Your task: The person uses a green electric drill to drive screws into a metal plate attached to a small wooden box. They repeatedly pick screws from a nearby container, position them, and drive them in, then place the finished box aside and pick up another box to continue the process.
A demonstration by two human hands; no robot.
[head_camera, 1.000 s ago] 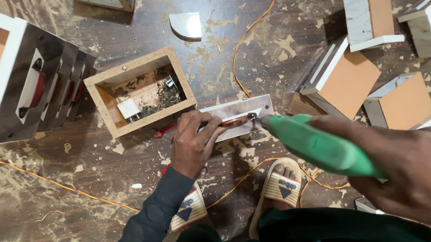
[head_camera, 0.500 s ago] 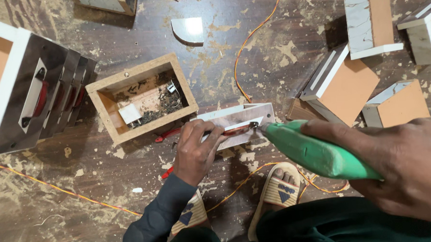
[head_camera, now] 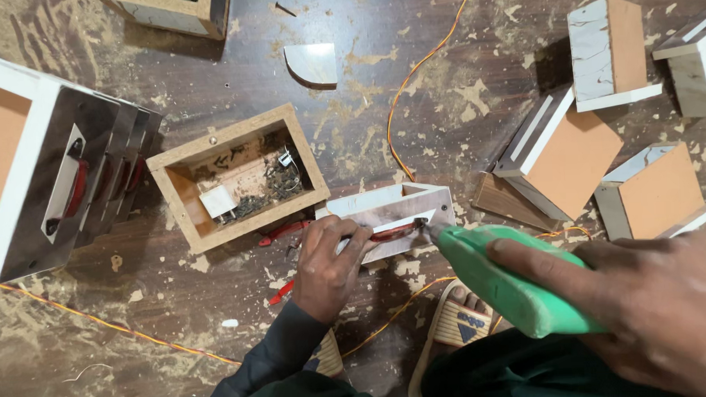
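Observation:
My left hand [head_camera: 328, 262] presses down on a small grey-and-white laminated panel [head_camera: 400, 208] lying on the floor, fingers over a red handle [head_camera: 389, 232] on it. My right hand [head_camera: 654, 305] grips a green power drill [head_camera: 504, 275]. The drill's tip touches the right end of the red handle on the panel. My sandalled feet [head_camera: 459, 324] show just below the panel.
An open wooden box [head_camera: 235, 175] of screws and bits sits left of the panel. A stack of panels with red handles [head_camera: 63, 193] lies far left. Several laminated box pieces [head_camera: 570, 152] lie at right. An orange cord [head_camera: 411, 79] crosses the sawdust-covered floor. Red pliers [head_camera: 280, 232] lie near the box.
The view has shifted slightly. The drill tip has stayed at the handle's right end, and my left hand still holds the panel down.

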